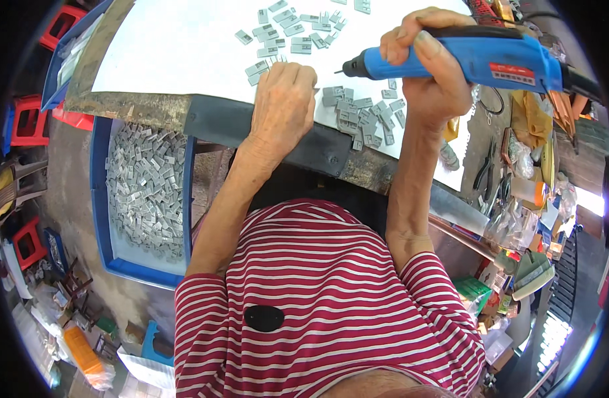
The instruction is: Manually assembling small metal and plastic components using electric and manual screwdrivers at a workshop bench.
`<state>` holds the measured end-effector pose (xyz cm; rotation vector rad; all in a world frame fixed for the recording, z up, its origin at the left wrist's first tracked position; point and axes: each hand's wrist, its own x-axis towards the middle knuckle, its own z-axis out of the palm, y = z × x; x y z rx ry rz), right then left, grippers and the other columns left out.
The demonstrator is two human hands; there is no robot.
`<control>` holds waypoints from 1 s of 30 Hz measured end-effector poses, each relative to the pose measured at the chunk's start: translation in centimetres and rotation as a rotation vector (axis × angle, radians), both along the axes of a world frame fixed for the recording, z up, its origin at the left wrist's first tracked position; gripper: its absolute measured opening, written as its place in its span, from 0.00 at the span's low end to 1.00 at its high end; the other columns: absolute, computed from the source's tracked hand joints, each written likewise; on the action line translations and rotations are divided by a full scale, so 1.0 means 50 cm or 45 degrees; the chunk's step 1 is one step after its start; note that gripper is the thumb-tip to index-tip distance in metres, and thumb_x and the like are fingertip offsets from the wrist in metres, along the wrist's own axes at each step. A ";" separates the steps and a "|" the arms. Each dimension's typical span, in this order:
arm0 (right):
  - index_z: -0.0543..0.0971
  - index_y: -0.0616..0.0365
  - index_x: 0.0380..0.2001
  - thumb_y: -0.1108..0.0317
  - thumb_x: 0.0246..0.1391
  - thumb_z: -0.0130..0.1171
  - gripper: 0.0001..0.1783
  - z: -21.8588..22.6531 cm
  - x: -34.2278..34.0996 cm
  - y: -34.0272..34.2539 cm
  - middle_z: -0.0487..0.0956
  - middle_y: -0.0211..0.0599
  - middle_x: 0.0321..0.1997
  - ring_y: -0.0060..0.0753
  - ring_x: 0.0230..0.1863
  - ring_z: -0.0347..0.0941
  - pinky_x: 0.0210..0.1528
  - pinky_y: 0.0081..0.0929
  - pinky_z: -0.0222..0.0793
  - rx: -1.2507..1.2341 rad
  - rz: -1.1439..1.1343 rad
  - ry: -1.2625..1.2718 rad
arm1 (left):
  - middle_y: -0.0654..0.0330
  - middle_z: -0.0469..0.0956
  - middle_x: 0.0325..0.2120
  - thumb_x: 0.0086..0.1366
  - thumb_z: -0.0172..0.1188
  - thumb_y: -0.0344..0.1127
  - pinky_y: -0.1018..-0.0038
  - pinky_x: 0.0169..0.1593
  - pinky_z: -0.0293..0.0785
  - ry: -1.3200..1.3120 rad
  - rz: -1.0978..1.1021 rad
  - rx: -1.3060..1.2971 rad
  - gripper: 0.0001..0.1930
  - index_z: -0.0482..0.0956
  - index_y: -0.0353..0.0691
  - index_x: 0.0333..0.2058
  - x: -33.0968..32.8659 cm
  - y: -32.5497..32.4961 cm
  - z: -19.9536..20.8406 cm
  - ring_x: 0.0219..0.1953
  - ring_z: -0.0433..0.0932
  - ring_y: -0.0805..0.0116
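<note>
My right hand [437,73] is wrapped round a blue electric screwdriver [477,61], held level above the white-topped table. Its black nose and thin bit point left, toward my left hand [282,99]. That hand is closed over the near part of the white sheet [178,46], fingers curled down; what they hold, if anything, is hidden. Just beyond its knuckles lie small grey rectangular pieces [257,68], and more are scattered farther back. Between my hands, near the table's front edge, sits a heap of similar grey pieces [357,114].
A blue bin [100,219] full of grey pieces stands left of me, below table height. The table's front edge carries a dark strip [218,123]. Pliers [485,166], bags and clutter crowd the right side. Red stools [31,121] stand at the far left.
</note>
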<state>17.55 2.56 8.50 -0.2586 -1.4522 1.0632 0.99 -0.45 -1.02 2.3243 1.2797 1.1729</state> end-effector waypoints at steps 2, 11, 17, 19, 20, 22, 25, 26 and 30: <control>0.71 0.67 0.35 0.77 0.46 0.49 0.10 -0.012 0.001 0.000 0.73 0.45 0.24 0.32 0.21 0.69 0.29 0.36 0.66 -0.061 -0.365 0.054 | 0.53 0.71 0.24 0.48 0.58 0.23 0.65 0.37 0.65 0.012 0.011 -0.033 0.07 0.71 0.34 0.27 -0.003 -0.003 0.003 0.30 0.70 0.54; 0.73 0.67 0.27 0.82 0.41 0.54 0.06 -0.039 -0.016 0.032 0.73 0.41 0.18 0.33 0.17 0.70 0.24 0.32 0.71 -0.110 -0.672 0.347 | 0.55 0.74 0.25 0.49 0.58 0.24 0.69 0.34 0.68 -0.536 0.105 -0.272 0.05 0.74 0.35 0.27 -0.019 -0.027 0.029 0.29 0.72 0.60; 0.73 0.67 0.25 0.81 0.41 0.55 0.04 -0.054 -0.030 0.059 0.74 0.41 0.18 0.33 0.17 0.71 0.23 0.29 0.71 -0.067 -0.761 0.363 | 0.64 0.76 0.25 0.53 0.59 0.25 0.81 0.32 0.68 -0.629 0.391 -0.346 0.04 0.77 0.36 0.30 -0.108 -0.053 0.062 0.25 0.70 0.78; 0.73 0.66 0.25 0.81 0.40 0.56 0.04 -0.056 -0.034 0.062 0.74 0.41 0.18 0.32 0.17 0.71 0.24 0.29 0.71 -0.089 -0.770 0.388 | 0.67 0.75 0.25 0.54 0.59 0.25 0.83 0.32 0.67 -0.656 0.495 -0.308 0.05 0.77 0.37 0.31 -0.152 -0.066 0.057 0.26 0.69 0.82; 0.73 0.66 0.24 0.81 0.40 0.56 0.04 -0.058 -0.035 0.063 0.73 0.41 0.18 0.32 0.17 0.71 0.24 0.29 0.71 -0.088 -0.772 0.373 | 0.67 0.75 0.25 0.54 0.59 0.25 0.84 0.31 0.66 -0.607 0.544 -0.281 0.05 0.77 0.37 0.31 -0.178 -0.073 0.055 0.25 0.68 0.82; 0.73 0.66 0.24 0.81 0.40 0.56 0.04 -0.060 -0.033 0.067 0.73 0.40 0.18 0.32 0.17 0.71 0.24 0.29 0.71 -0.086 -0.776 0.357 | 0.68 0.74 0.24 0.54 0.59 0.25 0.84 0.30 0.65 -0.538 0.633 -0.254 0.05 0.77 0.37 0.31 -0.221 -0.087 0.055 0.25 0.68 0.82; 0.73 0.66 0.24 0.81 0.40 0.55 0.04 -0.063 -0.028 0.072 0.73 0.40 0.17 0.32 0.17 0.71 0.24 0.30 0.71 -0.088 -0.763 0.394 | 0.68 0.74 0.24 0.54 0.58 0.25 0.84 0.31 0.65 -0.413 0.797 -0.309 0.06 0.77 0.36 0.32 -0.290 -0.107 0.026 0.25 0.67 0.81; 0.73 0.66 0.24 0.81 0.40 0.56 0.04 -0.064 -0.026 0.071 0.73 0.41 0.18 0.32 0.17 0.70 0.24 0.30 0.71 -0.092 -0.763 0.396 | 0.68 0.74 0.24 0.54 0.58 0.25 0.84 0.31 0.65 -0.414 0.796 -0.309 0.06 0.77 0.36 0.32 -0.316 -0.109 0.013 0.25 0.67 0.81; 0.73 0.66 0.24 0.80 0.40 0.56 0.04 -0.061 -0.027 0.061 0.73 0.41 0.18 0.32 0.17 0.70 0.24 0.31 0.70 -0.125 -0.743 0.451 | 0.62 0.76 0.26 0.54 0.58 0.26 0.78 0.34 0.68 -0.154 0.984 -0.250 0.06 0.77 0.35 0.33 -0.378 -0.125 -0.031 0.27 0.70 0.74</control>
